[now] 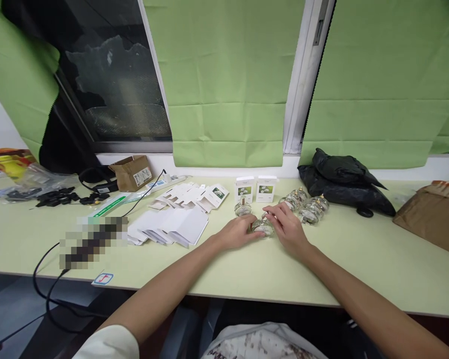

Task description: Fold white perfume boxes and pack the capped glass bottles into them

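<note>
A small clear glass perfume bottle (262, 228) lies on the pale green table (247, 269), and both hands are on it. My left hand (236, 232) grips it from the left. My right hand (287, 227) covers it from the right, fingers over its top. Another glass bottle (243, 207) stands just behind. Several more bottles (307, 206) cluster to the right. Two upright white boxes (255, 188) with flower labels stand behind them.
Flat white box blanks (172, 224) and folded cartons (194, 195) lie to the left. A black bag (340, 184) sits at the back right, a brown parcel (434, 214) far right. A small cardboard box (131, 172), black cables (48, 294) and plastic bags (18, 174) lie at left.
</note>
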The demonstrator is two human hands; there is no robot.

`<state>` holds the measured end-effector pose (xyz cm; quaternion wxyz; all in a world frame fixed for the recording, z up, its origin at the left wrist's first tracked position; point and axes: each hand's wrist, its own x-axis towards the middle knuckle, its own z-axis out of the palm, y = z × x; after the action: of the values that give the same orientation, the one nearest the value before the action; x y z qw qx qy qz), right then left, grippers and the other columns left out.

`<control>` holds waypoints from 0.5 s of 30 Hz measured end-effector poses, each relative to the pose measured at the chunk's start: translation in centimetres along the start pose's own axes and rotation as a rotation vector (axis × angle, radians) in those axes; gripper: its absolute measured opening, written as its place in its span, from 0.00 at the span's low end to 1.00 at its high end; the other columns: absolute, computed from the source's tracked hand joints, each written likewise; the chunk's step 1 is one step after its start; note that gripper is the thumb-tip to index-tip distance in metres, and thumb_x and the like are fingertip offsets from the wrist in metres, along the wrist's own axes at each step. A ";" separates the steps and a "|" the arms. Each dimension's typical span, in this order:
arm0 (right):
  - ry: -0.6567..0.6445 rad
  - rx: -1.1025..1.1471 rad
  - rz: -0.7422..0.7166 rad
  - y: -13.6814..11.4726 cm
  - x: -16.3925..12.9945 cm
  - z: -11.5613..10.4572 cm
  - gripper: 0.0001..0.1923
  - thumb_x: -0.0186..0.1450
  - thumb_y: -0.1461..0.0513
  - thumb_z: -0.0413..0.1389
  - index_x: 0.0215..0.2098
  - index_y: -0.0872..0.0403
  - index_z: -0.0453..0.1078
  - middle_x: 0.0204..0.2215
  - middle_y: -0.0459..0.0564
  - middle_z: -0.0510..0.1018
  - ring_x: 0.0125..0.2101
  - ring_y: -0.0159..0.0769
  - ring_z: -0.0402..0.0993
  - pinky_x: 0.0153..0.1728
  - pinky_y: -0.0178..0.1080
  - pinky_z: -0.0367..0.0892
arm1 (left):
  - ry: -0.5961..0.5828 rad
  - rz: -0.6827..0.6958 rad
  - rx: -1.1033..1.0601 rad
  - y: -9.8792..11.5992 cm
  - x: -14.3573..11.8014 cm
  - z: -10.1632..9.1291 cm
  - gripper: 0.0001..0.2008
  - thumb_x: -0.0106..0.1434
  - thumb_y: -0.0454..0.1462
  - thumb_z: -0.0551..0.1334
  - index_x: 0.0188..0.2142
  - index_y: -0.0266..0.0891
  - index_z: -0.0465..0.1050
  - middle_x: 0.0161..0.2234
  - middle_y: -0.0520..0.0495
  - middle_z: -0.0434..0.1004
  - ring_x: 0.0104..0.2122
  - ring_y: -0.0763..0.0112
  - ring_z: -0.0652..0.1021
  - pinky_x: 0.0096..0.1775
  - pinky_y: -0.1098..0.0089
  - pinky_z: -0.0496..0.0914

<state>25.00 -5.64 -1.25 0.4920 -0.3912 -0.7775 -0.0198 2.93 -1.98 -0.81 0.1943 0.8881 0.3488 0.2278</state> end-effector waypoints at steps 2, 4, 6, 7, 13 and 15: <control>-0.052 -0.009 0.010 -0.1 0.0 0.1 0.14 0.78 0.59 0.50 0.58 0.47 0.73 0.43 0.52 0.73 0.38 0.38 0.75 0.38 0.41 0.73 | 0.003 0.004 -0.004 0.0 0.0 0.0 0.21 0.69 0.56 0.62 0.35 0.42 0.64 0.34 0.51 0.71 0.31 0.68 0.70 0.33 0.67 0.60; -0.088 -0.029 0.028 -0.1 -0.1 0.2 0.15 0.78 0.59 0.51 0.59 0.46 0.72 0.43 0.52 0.72 0.37 0.38 0.75 0.38 0.40 0.73 | 0.008 0.002 -0.008 0.0 0.0 0.1 0.21 0.69 0.56 0.62 0.35 0.42 0.64 0.33 0.51 0.71 0.31 0.67 0.70 0.33 0.67 0.60; -0.125 -0.040 0.045 -0.2 -0.1 0.2 0.15 0.77 0.58 0.52 0.60 0.46 0.72 0.44 0.52 0.73 0.35 0.37 0.75 0.35 0.40 0.72 | 0.011 -0.001 -0.013 0.0 0.0 0.1 0.20 0.69 0.56 0.62 0.37 0.42 0.65 0.34 0.50 0.72 0.32 0.67 0.71 0.33 0.67 0.60; -0.143 -0.037 0.051 -0.3 -0.1 0.2 0.16 0.76 0.58 0.53 0.61 0.45 0.71 0.45 0.52 0.73 0.34 0.36 0.75 0.34 0.40 0.72 | 0.012 0.002 -0.016 -0.1 -0.1 0.1 0.20 0.69 0.55 0.62 0.37 0.42 0.66 0.34 0.50 0.73 0.32 0.67 0.71 0.33 0.67 0.61; -0.181 -0.006 0.051 -0.4 -0.2 0.1 0.21 0.76 0.58 0.54 0.66 0.43 0.66 0.47 0.52 0.76 0.41 0.40 0.77 0.38 0.41 0.74 | 0.004 0.011 -0.029 -0.1 0.0 0.0 0.18 0.69 0.54 0.62 0.38 0.42 0.67 0.36 0.50 0.74 0.33 0.67 0.72 0.33 0.67 0.62; -0.183 -0.015 0.054 -0.3 -0.2 0.0 0.21 0.76 0.57 0.54 0.65 0.44 0.67 0.46 0.52 0.78 0.41 0.41 0.77 0.38 0.41 0.75 | 0.000 0.008 -0.039 0.0 0.0 0.0 0.19 0.69 0.54 0.62 0.38 0.42 0.68 0.36 0.50 0.74 0.33 0.67 0.72 0.33 0.67 0.62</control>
<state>24.85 -5.92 -1.34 0.4164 -0.4158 -0.8082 0.0233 2.89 -1.94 -0.81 0.2105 0.8855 0.3410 0.2352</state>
